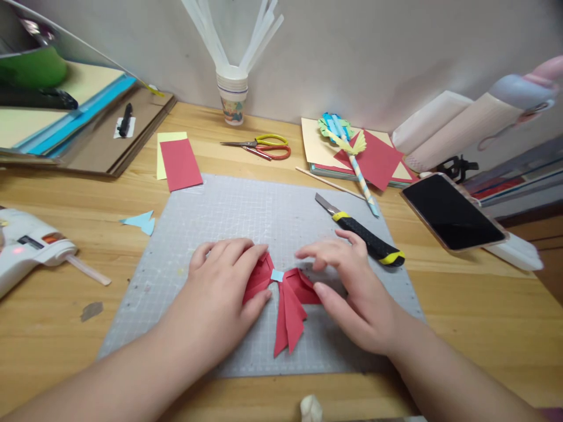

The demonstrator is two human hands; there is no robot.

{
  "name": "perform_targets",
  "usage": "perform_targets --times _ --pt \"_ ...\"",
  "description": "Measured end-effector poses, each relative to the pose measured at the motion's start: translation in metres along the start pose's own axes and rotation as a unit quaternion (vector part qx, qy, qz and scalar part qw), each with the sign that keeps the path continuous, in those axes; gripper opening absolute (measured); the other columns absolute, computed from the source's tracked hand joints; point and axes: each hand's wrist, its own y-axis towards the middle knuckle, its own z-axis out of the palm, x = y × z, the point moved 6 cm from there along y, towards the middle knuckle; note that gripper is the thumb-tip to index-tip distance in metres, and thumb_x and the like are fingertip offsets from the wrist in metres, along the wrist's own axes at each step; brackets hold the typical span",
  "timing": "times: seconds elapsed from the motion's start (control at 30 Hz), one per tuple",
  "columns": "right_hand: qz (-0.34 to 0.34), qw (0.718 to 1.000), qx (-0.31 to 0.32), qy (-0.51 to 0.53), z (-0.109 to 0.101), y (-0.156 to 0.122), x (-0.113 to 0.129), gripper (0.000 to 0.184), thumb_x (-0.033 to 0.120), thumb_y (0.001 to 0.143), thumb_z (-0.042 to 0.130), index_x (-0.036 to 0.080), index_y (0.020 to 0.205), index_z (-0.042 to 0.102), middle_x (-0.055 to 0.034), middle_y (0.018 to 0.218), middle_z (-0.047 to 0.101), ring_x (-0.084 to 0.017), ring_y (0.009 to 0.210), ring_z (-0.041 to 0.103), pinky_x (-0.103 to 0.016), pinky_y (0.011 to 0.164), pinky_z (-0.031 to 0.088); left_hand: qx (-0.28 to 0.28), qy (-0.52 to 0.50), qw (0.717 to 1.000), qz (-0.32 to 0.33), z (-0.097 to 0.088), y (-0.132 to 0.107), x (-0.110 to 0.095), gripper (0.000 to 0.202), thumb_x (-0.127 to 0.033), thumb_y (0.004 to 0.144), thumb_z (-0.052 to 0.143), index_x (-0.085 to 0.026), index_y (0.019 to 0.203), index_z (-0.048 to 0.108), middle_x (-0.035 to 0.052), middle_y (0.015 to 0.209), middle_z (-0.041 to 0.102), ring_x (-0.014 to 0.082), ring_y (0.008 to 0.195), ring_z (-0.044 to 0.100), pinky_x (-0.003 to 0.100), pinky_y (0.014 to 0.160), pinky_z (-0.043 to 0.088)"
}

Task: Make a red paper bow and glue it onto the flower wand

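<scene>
A red folded paper bow (291,316) lies on the grey cutting mat (211,205), its pleated tails pointing toward me. A small light-blue paper strip (277,275) crosses its centre. My left hand (229,281) covers the bow's left loop, with the fingers over it and the thumb along its lower edge. Beside the right loop is my right hand (347,281), fingers apart; the thumb tip is at the loop's outer end, and I cannot tell whether it touches. A black and yellow utility knife (365,234) lies just beyond that hand, blade out.
Left of the mat are a white glue gun (35,249) and blue paper scraps (141,223). Behind it lie red paper (181,164), scissors (259,145), a cup stack (233,99) holding glue sticks, and a paper flower (347,143). A phone (453,211) rests at right.
</scene>
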Motion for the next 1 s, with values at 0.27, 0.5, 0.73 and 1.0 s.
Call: perform_targets --times 0.27,0.5,0.73,1.0 --pt "0.088 0.988 0.120 -0.039 0.014 -0.002 -0.012 0.058 0.029 0.076 0.070 0.026 0.127 0.043 -0.0059 0.118 0.056 -0.026 0.113 0.047 -0.046 0.099 0.029 0.002 -0.014 1.000 0.012 0.004 0.003 -0.002 0.052 -0.027 0.081 0.059 -0.025 0.131 0.042 0.0042 0.128 0.057 0.0246 0.119 0.049 0.048 0.102 0.021" --pt "0.109 0.988 0.104 0.019 0.023 -0.002 -0.006 0.062 0.014 0.073 0.065 0.027 0.129 0.042 -0.0044 0.120 0.057 -0.024 0.112 0.047 -0.044 0.098 0.029 0.007 -0.027 0.999 0.022 0.005 0.004 -0.004 0.054 -0.025 0.079 0.058 -0.027 0.131 0.044 0.0059 0.121 0.056 0.0253 0.116 0.048 0.048 0.100 0.027" --pt "0.143 0.985 0.087 0.037 0.022 0.000 -0.006 0.052 0.021 0.073 0.068 0.024 0.120 0.047 -0.0052 0.114 0.058 -0.024 0.108 0.049 -0.043 0.095 0.031 0.003 -0.007 0.999 -0.037 -0.003 0.008 0.011 0.048 -0.046 0.071 0.065 -0.020 0.109 0.056 0.0104 0.119 0.051 0.0329 0.114 0.047 0.053 0.098 0.030" --pt "0.188 0.978 0.093 -0.014 0.018 -0.002 -0.007 0.038 0.036 0.068 0.077 0.021 0.094 0.054 -0.0044 0.102 0.057 -0.025 0.096 0.050 -0.041 0.084 0.035 0.038 0.027 0.996 -0.073 -0.015 0.011 0.029 0.042 -0.054 0.068 0.065 -0.021 0.092 0.058 0.0081 0.109 0.052 0.0314 0.102 0.049 0.050 0.088 0.036"
